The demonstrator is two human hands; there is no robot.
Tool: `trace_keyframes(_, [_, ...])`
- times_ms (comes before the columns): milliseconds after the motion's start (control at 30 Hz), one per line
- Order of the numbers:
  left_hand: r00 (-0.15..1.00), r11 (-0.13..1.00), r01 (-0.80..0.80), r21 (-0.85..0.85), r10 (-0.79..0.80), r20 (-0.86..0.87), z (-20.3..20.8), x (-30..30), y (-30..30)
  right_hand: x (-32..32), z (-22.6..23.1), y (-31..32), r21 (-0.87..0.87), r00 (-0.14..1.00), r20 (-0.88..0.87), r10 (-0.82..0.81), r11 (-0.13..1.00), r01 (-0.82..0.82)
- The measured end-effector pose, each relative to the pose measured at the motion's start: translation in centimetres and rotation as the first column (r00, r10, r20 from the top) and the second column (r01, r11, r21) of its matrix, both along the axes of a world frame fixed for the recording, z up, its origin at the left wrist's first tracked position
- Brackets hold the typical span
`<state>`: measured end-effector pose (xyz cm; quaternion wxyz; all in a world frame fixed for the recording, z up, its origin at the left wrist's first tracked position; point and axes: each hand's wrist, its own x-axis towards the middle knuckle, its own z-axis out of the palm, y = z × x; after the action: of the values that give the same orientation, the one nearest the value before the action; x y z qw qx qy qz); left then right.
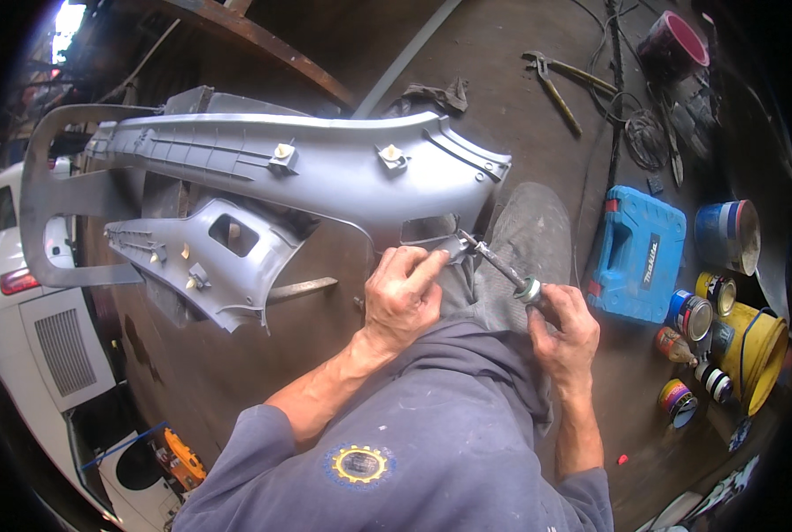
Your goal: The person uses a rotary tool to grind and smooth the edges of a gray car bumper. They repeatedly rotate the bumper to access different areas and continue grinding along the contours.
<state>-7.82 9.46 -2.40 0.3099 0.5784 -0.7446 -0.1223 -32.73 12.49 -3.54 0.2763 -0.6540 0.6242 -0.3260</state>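
Note:
My right hand (pixel 566 335) is closed around the handle end of a soldering iron (pixel 504 266), a slim tool with a metal shaft and a pale green collar. Its tip points up and left, meeting a small grey piece (pixel 456 247). My left hand (pixel 405 288) pinches that piece between thumb and fingers, close to the lower right end of a long silver-grey plastic trim panel (pixel 343 160). Two pale clips on grey mounts stand on the panel. Below it lies a shorter silver-grey panel (pixel 245 266) with a rectangular opening.
A blue tool case (pixel 639 254) stands at my right, beside several paint cans (pixel 690 315) and a yellow bucket (pixel 755 355). Farther off lie pliers (pixel 555 89), cables and a red bucket (pixel 675 44). A white vehicle (pixel 46 319) is at far left.

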Motion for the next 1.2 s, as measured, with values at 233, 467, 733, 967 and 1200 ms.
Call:
trace_keyframes(233, [0.987, 0.972, 0.127, -0.197, -0.105, 0.12, -0.2, 1.0, -0.5, -0.7, 1.1, -0.8, 0.006, 0.996, -0.062, 0.059, 0.998, -0.059])
trace_keyframes(467, [0.971, 0.952, 0.221, -0.212, -0.194, 0.141, -0.6, 2.1, -0.7, -1.8, 2.0, -2.6, -0.039, 0.978, -0.157, 0.137, 0.989, -0.145])
trace_keyframes(733, [0.967, 0.943, 0.245, -0.226, -0.222, 0.124, -1.4, 2.6, -0.5, -1.7, 3.2, -4.4, -0.017, 0.943, -0.222, 0.249, 0.966, -0.259])
trace_keyframes(967, [0.96, 0.94, 0.262, -0.221, -0.232, 0.155, -1.0, 3.1, -1.0, -2.2, 3.9, -6.4, -0.045, 0.862, -0.374, 0.342, 0.922, -0.385])
trace_keyframes(1200, [0.975, 0.962, 0.196, -0.189, -0.212, -0.066, 1.0, 3.4, -1.3, -2.6, 5.7, -6.9, -0.181, 0.838, -0.47, 0.278, 0.899, -0.4])
